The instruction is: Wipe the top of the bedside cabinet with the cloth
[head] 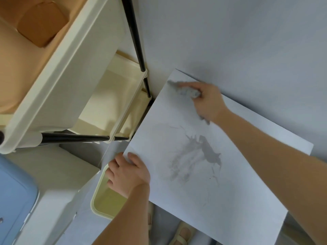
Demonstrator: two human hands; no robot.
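Note:
The white top of the bedside cabinet (238, 183) fills the middle and right of the view, with a grey smeared stain (203, 152) near its centre. My right hand (208, 101) is at the far left corner of the top, shut on a crumpled grey cloth (184, 90) pressed against the surface. A bit of the cloth pokes out below the wrist. My left hand (127, 172) rests on the near left edge of the top, fingers curled over the edge, holding nothing else.
A cream trolley (74, 71) with black poles and stacked trays stands left of the cabinet, holding a brown box (42, 23). A small cream bin (106, 200) sits on the floor below my left hand. The wall is behind the cabinet. Sandalled feet (182, 234) show at the bottom.

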